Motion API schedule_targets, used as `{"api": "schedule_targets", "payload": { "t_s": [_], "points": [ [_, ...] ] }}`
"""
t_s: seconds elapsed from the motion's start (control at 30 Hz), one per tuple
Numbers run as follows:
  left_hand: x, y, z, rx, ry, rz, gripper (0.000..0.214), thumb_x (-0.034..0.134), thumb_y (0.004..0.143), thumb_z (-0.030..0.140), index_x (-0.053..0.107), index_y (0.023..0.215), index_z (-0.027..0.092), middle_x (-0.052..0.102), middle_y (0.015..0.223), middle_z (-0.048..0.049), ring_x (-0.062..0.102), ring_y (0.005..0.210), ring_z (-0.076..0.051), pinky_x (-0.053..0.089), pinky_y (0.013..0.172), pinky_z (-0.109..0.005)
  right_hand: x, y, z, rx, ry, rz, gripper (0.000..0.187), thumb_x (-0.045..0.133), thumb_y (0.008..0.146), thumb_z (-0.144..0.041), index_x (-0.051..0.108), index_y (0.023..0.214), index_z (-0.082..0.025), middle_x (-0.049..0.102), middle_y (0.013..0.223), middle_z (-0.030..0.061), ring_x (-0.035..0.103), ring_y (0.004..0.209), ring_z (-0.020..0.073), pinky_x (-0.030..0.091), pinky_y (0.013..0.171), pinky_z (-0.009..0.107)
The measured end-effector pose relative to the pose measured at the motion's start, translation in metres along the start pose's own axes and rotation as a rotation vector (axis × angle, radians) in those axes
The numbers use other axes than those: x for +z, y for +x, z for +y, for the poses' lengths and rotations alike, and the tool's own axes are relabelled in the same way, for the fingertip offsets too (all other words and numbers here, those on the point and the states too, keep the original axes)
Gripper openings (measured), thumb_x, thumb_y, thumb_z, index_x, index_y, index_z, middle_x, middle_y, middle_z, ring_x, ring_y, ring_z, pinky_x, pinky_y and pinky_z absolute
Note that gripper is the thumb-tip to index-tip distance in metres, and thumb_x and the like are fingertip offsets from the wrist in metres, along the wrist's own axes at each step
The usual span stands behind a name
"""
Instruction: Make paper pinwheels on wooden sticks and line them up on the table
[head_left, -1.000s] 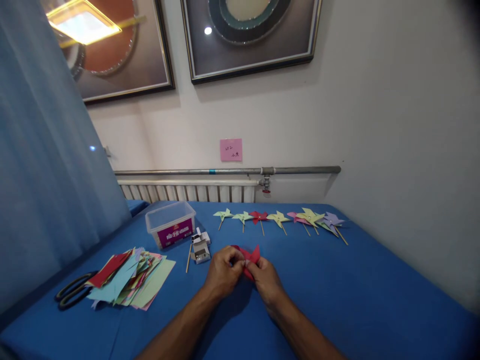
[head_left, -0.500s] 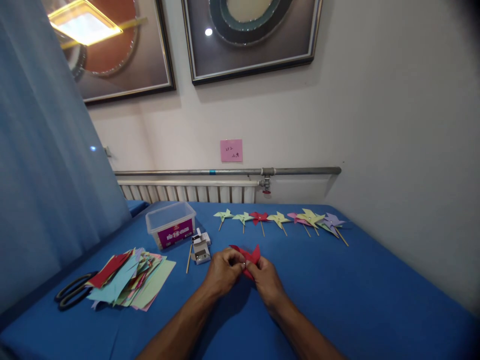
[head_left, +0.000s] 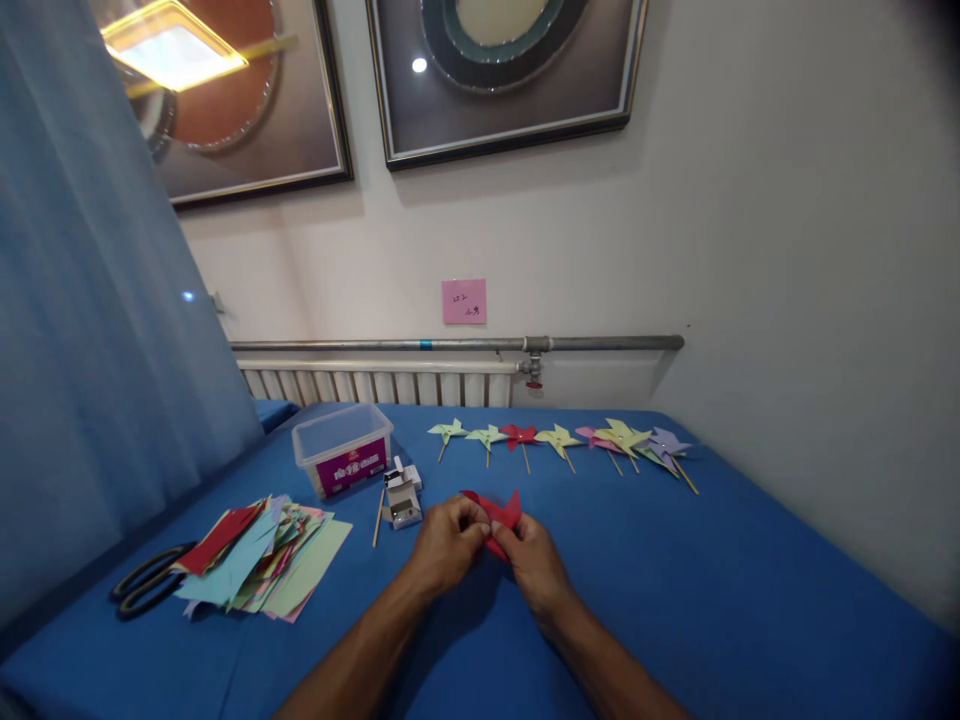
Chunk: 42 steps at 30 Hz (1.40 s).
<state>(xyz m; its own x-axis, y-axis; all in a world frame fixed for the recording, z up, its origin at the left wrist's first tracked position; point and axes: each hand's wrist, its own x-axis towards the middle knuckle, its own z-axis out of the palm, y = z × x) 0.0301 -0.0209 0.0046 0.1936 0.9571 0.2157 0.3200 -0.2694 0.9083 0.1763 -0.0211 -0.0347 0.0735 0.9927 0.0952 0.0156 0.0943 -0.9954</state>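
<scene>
Head view: you have the red paper (head_left: pixel 508 512) between your two hands, off the blue tabletop (head_left: pixel 675 580) as far as its angle shows, with neither hand clearly nearer to it than the other. Your left hand (head_left: pixel 448 543) comes in from the paper's left, fingers curled and tips drawn together in a pinch on it. Your right hand (head_left: pixel 537 566) meets it from the right and near side, thumb laid over the paper and pointing toward your left fingertips. Both hands are almost closed, and their tips come together at about the paper's middle (whether anything tiny sits between them is too small to tell).

The paper has no plain long axis: one pointed flap stands up on the far side by your right hand, and a darker flap shows beyond your left fingers. The rest is covered by your hands.

Left of your left hand, and nearer to it than to your right, the wooden stick (head_left: pixel 378 518) lies just beside the small box (head_left: pixel 405 503). Its long axis runs away from you, the far end leaning slightly right. Beyond the paper, the red pinwheel (head_left: pixel 519 436) lies in a row with others, its stick pointing back toward you and a little rightward.
</scene>
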Motion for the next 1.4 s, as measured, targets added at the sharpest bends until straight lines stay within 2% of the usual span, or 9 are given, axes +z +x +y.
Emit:
{"api": "schedule_targets", "payload": {
  "t_s": [0.2, 0.43, 0.77, 1.0, 1.4],
  "points": [
    [0.003, 0.002, -0.001, -0.087, -0.132, 0.012, 0.007, 0.064, 0.074, 0.021, 0.062, 0.069, 0.017, 0.055, 0.059, 0.0038, 0.047, 0.055, -0.011, 0.033, 0.056, -0.023, -0.001, -0.003, -0.006, -0.017, 0.027, -0.012, 0.025, 0.067, 0.076, -0.040, 0.073, 0.087, -0.018, 0.075, 0.077, 0.0044, 0.065, 0.069, 0.0205, 0.049, 0.064, 0.029],
    [0.007, 0.003, -0.005, -0.135, -0.239, 0.033, 0.013, 0.070, 0.070, 0.025, 0.061, 0.065, 0.017, 0.053, 0.056, 0.0036, 0.044, 0.053, -0.010, 0.031, 0.053, -0.022, -0.002, -0.004, -0.008, -0.039, 0.012, -0.007, 0.024, 0.068, 0.076, -0.040, 0.072, 0.088, -0.019, 0.077, 0.083, 0.0065, 0.069, 0.077, 0.0242, 0.053, 0.071, 0.032],
    [0.008, 0.008, -0.017, -0.163, -0.303, 0.015, 0.014, 0.073, 0.068, 0.023, 0.062, 0.065, 0.015, 0.055, 0.057, 0.0027, 0.043, 0.053, -0.008, 0.031, 0.055, -0.023, -0.004, -0.012, -0.020, -0.102, -0.026, -0.034, 0.024, 0.064, 0.078, -0.038, 0.072, 0.088, -0.018, 0.074, 0.081, 0.0037, 0.064, 0.073, 0.0202, 0.049, 0.069, 0.029],
    [0.006, 0.008, -0.016, -0.207, -0.310, 0.002, 0.018, 0.076, 0.065, 0.028, 0.064, 0.065, 0.015, 0.056, 0.057, 0.0028, 0.042, 0.053, -0.008, 0.028, 0.054, -0.023, -0.003, -0.010, -0.018, -0.100, -0.009, -0.038, 0.023, 0.066, 0.076, -0.038, 0.072, 0.086, -0.019, 0.074, 0.079, 0.0042, 0.064, 0.073, 0.0211, 0.050, 0.067, 0.029],
    [0.006, 0.008, -0.013, -0.218, -0.302, -0.029, 0.013, 0.073, 0.066, 0.023, 0.063, 0.064, 0.015, 0.055, 0.056, 0.0031, 0.041, 0.051, -0.008, 0.027, 0.053, -0.023, -0.003, -0.006, -0.009, -0.041, 0.050, -0.019, 0.026, 0.070, 0.072, -0.037, 0.073, 0.090, -0.018, 0.078, 0.085, 0.0065, 0.068, 0.076, 0.0236, 0.052, 0.069, 0.031]
  ]
}}
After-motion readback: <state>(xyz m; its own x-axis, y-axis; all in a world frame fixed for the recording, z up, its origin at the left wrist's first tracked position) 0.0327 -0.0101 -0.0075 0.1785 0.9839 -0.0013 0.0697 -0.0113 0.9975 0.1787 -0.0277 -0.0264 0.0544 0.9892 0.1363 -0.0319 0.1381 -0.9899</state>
